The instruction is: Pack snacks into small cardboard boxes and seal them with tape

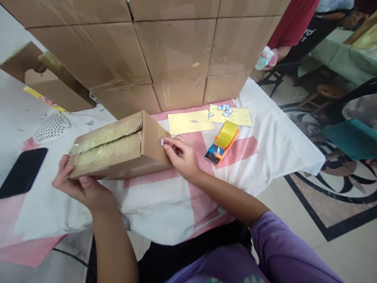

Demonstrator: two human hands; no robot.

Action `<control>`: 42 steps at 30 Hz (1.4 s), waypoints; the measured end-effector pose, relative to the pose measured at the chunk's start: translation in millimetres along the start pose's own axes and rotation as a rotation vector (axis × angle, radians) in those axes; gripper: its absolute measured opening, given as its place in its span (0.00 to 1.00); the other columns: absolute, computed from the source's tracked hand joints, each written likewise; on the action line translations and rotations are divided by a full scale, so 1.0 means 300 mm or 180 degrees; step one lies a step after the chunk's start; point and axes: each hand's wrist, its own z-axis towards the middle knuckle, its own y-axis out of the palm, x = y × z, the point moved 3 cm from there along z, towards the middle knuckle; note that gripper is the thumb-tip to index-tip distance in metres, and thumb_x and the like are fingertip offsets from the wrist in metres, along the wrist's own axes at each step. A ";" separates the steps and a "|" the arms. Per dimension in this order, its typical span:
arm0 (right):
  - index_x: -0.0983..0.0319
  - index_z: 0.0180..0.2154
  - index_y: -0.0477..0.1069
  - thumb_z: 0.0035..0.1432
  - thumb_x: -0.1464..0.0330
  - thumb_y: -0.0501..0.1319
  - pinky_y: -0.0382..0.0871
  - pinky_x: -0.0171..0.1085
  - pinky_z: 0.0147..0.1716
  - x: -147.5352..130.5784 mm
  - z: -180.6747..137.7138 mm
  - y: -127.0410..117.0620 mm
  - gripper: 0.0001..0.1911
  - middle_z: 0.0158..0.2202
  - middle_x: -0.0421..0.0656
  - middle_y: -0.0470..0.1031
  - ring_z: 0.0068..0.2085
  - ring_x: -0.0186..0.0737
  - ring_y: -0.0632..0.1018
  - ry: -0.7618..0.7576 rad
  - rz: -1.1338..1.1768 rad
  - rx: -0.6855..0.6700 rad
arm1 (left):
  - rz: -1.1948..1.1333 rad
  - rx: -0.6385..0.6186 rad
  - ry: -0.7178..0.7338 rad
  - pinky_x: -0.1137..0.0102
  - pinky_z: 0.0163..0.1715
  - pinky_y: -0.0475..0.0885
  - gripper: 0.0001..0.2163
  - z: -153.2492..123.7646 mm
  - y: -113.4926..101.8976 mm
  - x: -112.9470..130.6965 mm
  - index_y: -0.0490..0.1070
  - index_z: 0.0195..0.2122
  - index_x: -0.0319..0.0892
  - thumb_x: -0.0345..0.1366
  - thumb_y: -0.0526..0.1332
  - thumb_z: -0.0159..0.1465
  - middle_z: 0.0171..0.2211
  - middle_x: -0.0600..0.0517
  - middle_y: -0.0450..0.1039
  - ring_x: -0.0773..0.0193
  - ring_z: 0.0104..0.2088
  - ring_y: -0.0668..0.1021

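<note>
A closed cardboard box (156,145) lies on the cloth-covered table, with clear tape along its top seam. My left hand (85,188) grips its left end, thumb on the near side and fingers around the far corner. At the box's right end face, my right hand (182,155) pinches a small white sticker (162,142) between thumb and forefinger, against or very near the cardboard. Behind that hand lies a plain yellow sheet (179,124). A second yellow sheet (244,116) carries several small white-and-blue pieces. Right of my hand rests a tape dispenser (225,135) with a yellowish roll.
A wall of stacked cartons (176,51) rises behind the box. At the left are an opened carton (70,90), a white perforated piece (53,126) and a black phone (22,173). A person in a red sleeve (291,23) stands beyond the stack, near a wooden stool (326,91).
</note>
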 end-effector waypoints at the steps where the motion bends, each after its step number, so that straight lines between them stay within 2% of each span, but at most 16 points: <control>1: 0.58 0.47 0.78 0.67 0.65 0.62 0.66 0.35 0.29 0.001 -0.006 0.005 0.10 0.34 0.39 0.69 0.30 0.33 0.68 0.0005 0.0016 -0.0025 | -0.0041 0.0014 -0.0029 0.47 0.67 0.57 0.23 0.001 -0.001 -0.003 0.66 0.53 0.38 0.50 0.62 0.65 0.60 0.39 0.69 0.52 0.64 0.70; 8: 0.60 0.48 0.78 0.69 0.64 0.59 0.70 0.38 0.37 0.043 0.001 0.011 0.13 0.37 0.42 0.73 0.37 0.37 0.73 -0.0007 0.0089 -0.0219 | -0.0008 -0.0125 -0.0347 0.46 0.68 0.55 0.23 0.000 0.015 -0.008 0.60 0.49 0.47 0.56 0.60 0.61 0.64 0.43 0.64 0.52 0.67 0.67; 13: 0.58 0.54 0.76 0.70 0.65 0.56 0.70 0.37 0.39 0.064 -0.008 0.009 0.16 0.39 0.42 0.70 0.39 0.37 0.72 0.0273 -0.0017 -0.0152 | 0.0129 -0.0006 -0.0298 0.47 0.67 0.56 0.24 -0.005 0.034 0.017 0.61 0.49 0.46 0.55 0.61 0.60 0.61 0.42 0.66 0.50 0.65 0.68; 19: 0.54 0.62 0.68 0.68 0.61 0.58 0.69 0.36 0.36 0.051 -0.040 0.020 0.22 0.40 0.42 0.65 0.35 0.36 0.68 0.0235 0.0026 -0.0198 | 0.0474 -0.0013 -0.0320 0.46 0.67 0.56 0.23 -0.014 0.023 0.021 0.62 0.51 0.44 0.55 0.58 0.62 0.63 0.41 0.65 0.49 0.66 0.67; 29: 0.57 0.50 0.73 0.67 0.62 0.58 0.69 0.38 0.37 0.035 -0.045 0.015 0.12 0.39 0.42 0.66 0.36 0.37 0.70 0.0108 -0.0014 -0.0184 | 0.0077 0.0001 -0.0128 0.45 0.68 0.53 0.23 -0.017 0.014 0.003 0.63 0.54 0.43 0.51 0.62 0.65 0.62 0.41 0.65 0.48 0.66 0.66; 34: 0.58 0.50 0.74 0.67 0.64 0.58 0.68 0.37 0.36 0.042 -0.040 0.016 0.12 0.37 0.41 0.66 0.35 0.36 0.70 0.0113 0.0201 -0.0092 | 0.0328 -0.0050 -0.0174 0.47 0.68 0.54 0.22 -0.021 0.016 0.004 0.63 0.50 0.43 0.54 0.60 0.64 0.64 0.39 0.64 0.49 0.67 0.66; 38: 0.58 0.47 0.73 0.65 0.63 0.62 0.67 0.36 0.35 0.057 -0.038 0.017 0.11 0.37 0.40 0.66 0.34 0.35 0.69 0.0251 0.0201 -0.0056 | 0.0438 -0.0010 -0.0257 0.47 0.68 0.55 0.22 -0.025 0.009 -0.002 0.63 0.52 0.44 0.53 0.58 0.64 0.64 0.41 0.64 0.50 0.67 0.66; 42: 0.58 0.43 0.74 0.64 0.60 0.64 0.66 0.36 0.34 0.062 -0.036 0.016 0.10 0.34 0.38 0.65 0.33 0.35 0.68 0.0193 0.0277 -0.0081 | 0.0442 0.0011 -0.0305 0.47 0.68 0.55 0.24 -0.026 0.000 -0.013 0.62 0.53 0.43 0.54 0.58 0.63 0.65 0.39 0.64 0.50 0.67 0.66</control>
